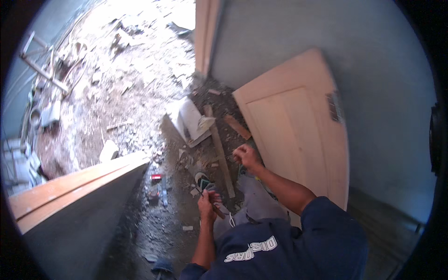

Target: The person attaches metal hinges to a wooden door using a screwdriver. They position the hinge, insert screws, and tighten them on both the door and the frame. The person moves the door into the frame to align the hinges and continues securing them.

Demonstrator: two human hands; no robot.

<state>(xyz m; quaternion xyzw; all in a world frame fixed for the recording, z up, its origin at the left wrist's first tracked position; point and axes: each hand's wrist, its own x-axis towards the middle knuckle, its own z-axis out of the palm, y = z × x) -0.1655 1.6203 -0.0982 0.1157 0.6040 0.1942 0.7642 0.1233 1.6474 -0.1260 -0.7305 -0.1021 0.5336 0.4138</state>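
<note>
Gripping a slim tool (218,212) in the left hand (206,203) above a littered floor (181,247)

The left fingers are wrapped around the tool, its brown handle end slanting back toward the person's lap; the right hand (247,157) is raised beside a pale wooden door panel (298,135) propped against the grey wall (387,107), its fingers curled inward, though whether they pinch anything I cannot tell. Between the right hand and a whitish sack-like bundle (185,115), a long wooden strip (220,156) lies on the floor, with a shorter reddish-brown piece (237,127) near it

wide fisheye view downward from head height
</note>
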